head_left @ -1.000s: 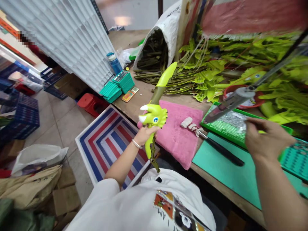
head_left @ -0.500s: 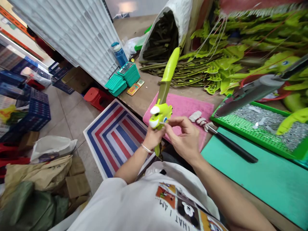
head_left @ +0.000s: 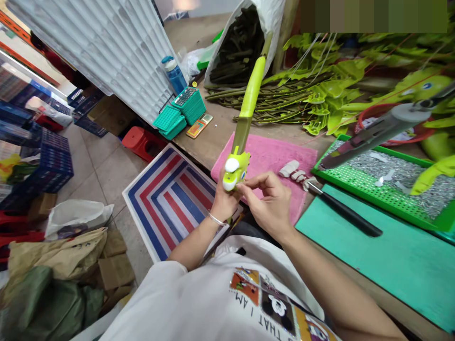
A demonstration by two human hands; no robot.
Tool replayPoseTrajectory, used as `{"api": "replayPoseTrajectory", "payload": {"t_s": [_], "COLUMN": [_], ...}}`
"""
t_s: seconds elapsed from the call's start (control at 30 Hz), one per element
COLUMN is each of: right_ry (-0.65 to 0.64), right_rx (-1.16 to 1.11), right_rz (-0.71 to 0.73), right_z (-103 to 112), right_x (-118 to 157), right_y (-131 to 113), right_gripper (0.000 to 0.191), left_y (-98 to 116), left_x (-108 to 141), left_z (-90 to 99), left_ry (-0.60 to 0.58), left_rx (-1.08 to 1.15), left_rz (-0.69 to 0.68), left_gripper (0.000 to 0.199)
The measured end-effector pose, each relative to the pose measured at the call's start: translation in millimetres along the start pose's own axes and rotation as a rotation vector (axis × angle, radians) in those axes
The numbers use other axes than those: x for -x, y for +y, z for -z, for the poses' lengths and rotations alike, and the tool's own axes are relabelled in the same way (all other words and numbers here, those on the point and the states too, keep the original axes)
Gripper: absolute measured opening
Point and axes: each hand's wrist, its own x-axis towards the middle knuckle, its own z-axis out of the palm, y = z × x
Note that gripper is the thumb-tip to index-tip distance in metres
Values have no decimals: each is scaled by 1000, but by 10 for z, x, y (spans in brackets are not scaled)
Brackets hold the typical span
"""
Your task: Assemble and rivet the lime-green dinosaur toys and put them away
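Observation:
A long yellow-green plastic toy [head_left: 251, 92] with a dragon-like head, white parts and a blue eye stands tilted over the front edge of a pink cloth [head_left: 270, 156]. My left hand [head_left: 224, 201] is wrapped round it just below the head. At the head's right side my right hand [head_left: 268, 199] is closed in a pinch, thumb and forefinger together by the jaw; whatever is between the fingertips is too small to make out. Right of the cloth, a black-handled tool [head_left: 350, 215] lies partly on a turquoise mat [head_left: 384, 255].
A green tray [head_left: 384, 208] of small silvery pieces and a grey tool [head_left: 377, 135] are on the right. Behind lie green plastic parts [head_left: 320, 102]. Teal baskets [head_left: 190, 106] and a blue bottle [head_left: 174, 73] stand back left. A striped box [head_left: 170, 189] is below left.
The toy's head has turned so that its eye faces more to the right. My right hand has shifted slightly left and stays pinched at the head.

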Motion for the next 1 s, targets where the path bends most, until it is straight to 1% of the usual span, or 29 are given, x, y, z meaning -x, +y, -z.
{"api": "replayPoseTrajectory", "payload": {"t_s": [0.1, 0.17, 0.2, 0.23, 0.27, 0.33, 0.37, 0.4, 0.43, 0.47, 0.53, 0.6, 0.67, 0.73, 0.77, 0.83, 0.9, 0.93, 1.0], "right_ry": [-81, -176, -204, -205, -180, -74, -48, -38, -60, -88, -132, -129, -105, -110, -138, -231, -366, -430, -556], "right_rx": [-9, 19, 65, 139, 241, 499, 632, 758, 866, 955, 1074, 1117, 1124, 1118, 1096, 994, 870, 842, 885], "right_rz": [-29, -23, -7, 11, 34, 63, 87, 96, 98, 99, 95, 113, 138, 139, 138, 161, 206, 218, 206], "right_z": [33, 158, 267, 405, 569, 933, 1110, 1267, 1398, 1498, 1609, 1639, 1633, 1606, 1580, 1484, 1324, 1226, 1026], "right_x": [31, 49, 58, 68, 77, 95, 103, 110, 117, 126, 144, 157, 154, 134, 120, 91, 71, 65, 57], "right_y": [30, 101, 159, 234, 326, 552, 677, 802, 920, 1027, 1192, 1275, 1251, 1106, 995, 736, 507, 427, 352], "right_gripper": [14, 15, 17, 18, 18, 15, 16, 16, 19, 22, 27, 30, 31, 33, 34, 36, 36, 36, 37], "left_y": [-95, -171, -213, -261, -314, -438, -507, -579, -649, -715, -824, -886, -893, -854, -825, -760, -701, -676, -636], "left_x": [29, 89, 136, 196, 267, 434, 522, 604, 676, 735, 800, 806, 778, 747, 736, 724, 718, 716, 710], "left_z": [92, 187, 242, 299, 353, 437, 459, 466, 457, 435, 363, 286, 233, 212, 212, 216, 216, 212, 200], "left_ry": [-8, 5, 17, 28, 39, 41, 34, 24, 16, 2, -37, -94, -133, -158, -170, -201, -225, -238, -255], "left_rx": [-88, -242, -337, -433, -521, -674, -728, -763, -785, -804, -840, -885, -920, -964, -994, -1057, -1115, -1139, -1176], "left_rz": [-69, -86, -83, -73, -56, 11, 49, 85, 118, 149, 195, 229, 245, 248, 249, 257, 274, 281, 279], "left_gripper": [63, 69, 72, 73, 74, 73, 74, 75, 75, 74, 72, 75, 80, 81, 80, 76, 72, 71, 70]}}
